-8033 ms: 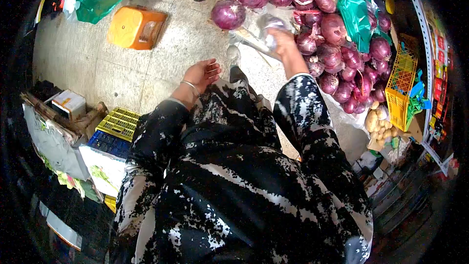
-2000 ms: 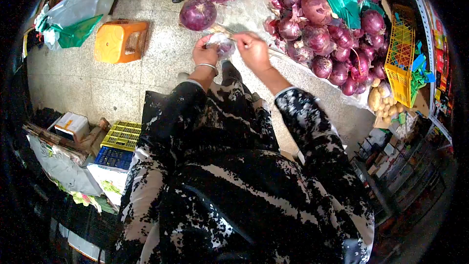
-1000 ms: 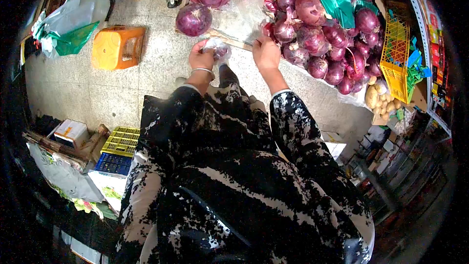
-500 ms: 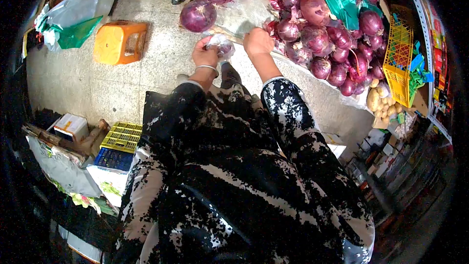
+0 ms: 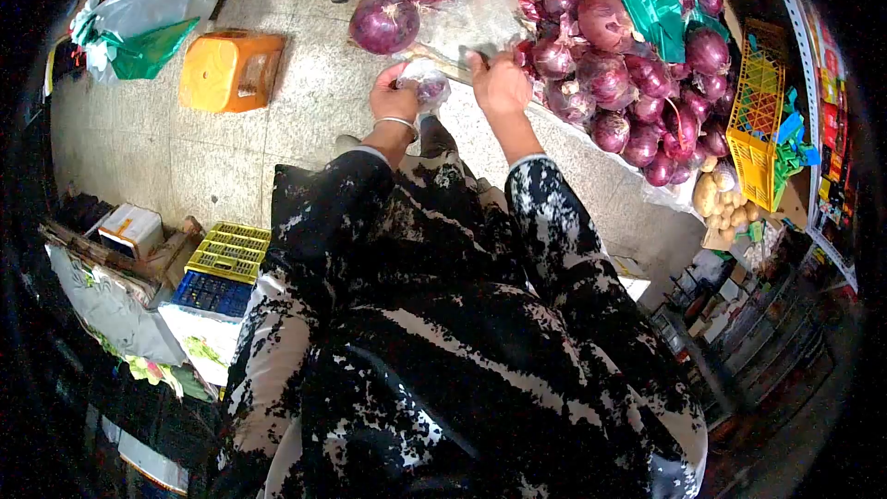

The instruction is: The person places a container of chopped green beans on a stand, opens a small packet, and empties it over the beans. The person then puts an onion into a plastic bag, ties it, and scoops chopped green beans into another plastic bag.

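Observation:
My left hand [image 5: 392, 97] is closed on a clear plastic bag [image 5: 434, 74] with what looks like a red onion [image 5: 431, 89] inside. To the right, my right hand [image 5: 504, 88] is at the near edge of the red onion pile [image 5: 605, 74]. Its fingers are curled, with the thumb sticking out to the left; their tips are turned away, and I cannot make out what they hold. A large red onion [image 5: 384, 23] lies just beyond my left hand. Clear plastic sheeting [image 5: 462, 23] is spread under the onions, and a green plastic bag [image 5: 647, 0] lies on top of the pile.
An orange stool [image 5: 231, 72] stands on the tiled floor to the left. A yellow crate [image 5: 758, 115] and potatoes [image 5: 725, 203] are at the right. Behind on the left are stacked yellow and blue crates [image 5: 222, 263]. Grey and green bags [image 5: 152, 14] hang at the upper left.
My right hand has turned, and its thumb now points out to the left. My left hand still holds the bag. The whole view has shifted slightly.

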A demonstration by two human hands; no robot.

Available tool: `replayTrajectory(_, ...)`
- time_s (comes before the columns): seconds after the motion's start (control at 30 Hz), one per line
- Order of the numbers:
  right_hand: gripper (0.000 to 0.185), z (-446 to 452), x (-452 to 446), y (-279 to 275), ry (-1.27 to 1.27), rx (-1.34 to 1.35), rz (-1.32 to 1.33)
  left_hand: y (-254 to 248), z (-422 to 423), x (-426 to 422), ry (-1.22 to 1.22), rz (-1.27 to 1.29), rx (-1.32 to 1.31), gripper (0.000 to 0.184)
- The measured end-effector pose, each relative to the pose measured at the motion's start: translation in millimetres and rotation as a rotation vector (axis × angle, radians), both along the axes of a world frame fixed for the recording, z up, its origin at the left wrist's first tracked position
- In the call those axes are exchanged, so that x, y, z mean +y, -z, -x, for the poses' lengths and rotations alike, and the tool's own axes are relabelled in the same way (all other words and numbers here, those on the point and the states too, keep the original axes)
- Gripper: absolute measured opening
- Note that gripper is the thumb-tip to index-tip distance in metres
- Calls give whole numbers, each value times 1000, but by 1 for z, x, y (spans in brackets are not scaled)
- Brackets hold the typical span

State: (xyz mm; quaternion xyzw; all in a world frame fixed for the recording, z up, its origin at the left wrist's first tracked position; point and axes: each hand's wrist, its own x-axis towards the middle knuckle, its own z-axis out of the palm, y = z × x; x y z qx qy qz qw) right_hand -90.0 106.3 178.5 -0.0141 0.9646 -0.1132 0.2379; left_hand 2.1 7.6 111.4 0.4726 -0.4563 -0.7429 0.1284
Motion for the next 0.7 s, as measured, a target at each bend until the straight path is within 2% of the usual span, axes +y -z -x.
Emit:
replayTrajectory(0.03, 47, 7, -1, 4, -64, -96, -120, -3, 1, 1, -4, -24, -17, 30)
replayTrajectory(0.07, 47, 9, -1, 8, -62, -96, -122, -6, 1, 2, -9, -48, -36, 30)
replayTrajectory(0.13, 51, 12, -18, -4, -187, -258, -328, -2, 0, 2, -6, -43, -35, 30)
replayTrajectory(0.17, 51, 11, -17, 2, -185, -265, -327, 0, -2, 2, -1, -38, -34, 30)
replayTrajectory(0.23, 43, 14, -14, 22, -243, -188, -130, -6, -2, 1, 41, 24, -73, 30)
replayTrajectory(0.27, 35, 14, -14, 31, -346, -143, -186, -9, 0, 1, 77, 83, -111, 30)
replayTrajectory(0.37, 29, 12, -20, 19, -316, -143, -111, 4, -5, 1, 12, 47, -15, 29)
replayTrajectory(0.43, 26, -4, -23, 5, -272, -119, -8, -4, -6, -3, 17, 8, -67, 29)
replayTrajectory(0.53, 30, -34, -11, 4, -510, 88, 493, -8, -13, -5, -34, -77, -140, 29)
replayTrajectory(0.57, 30, -32, -3, 7, -514, 87, 493, -7, -14, -7, -90, -113, -153, 30)
replayTrajectory(0.63, 37, -24, 18, 19, -348, 300, 626, -4, -24, -17, -62, -84, -178, 30)
replayTrajectory(0.7, 48, -23, 30, 43, -232, 533, 244, 8, -41, -34, -28, -50, -201, 30)
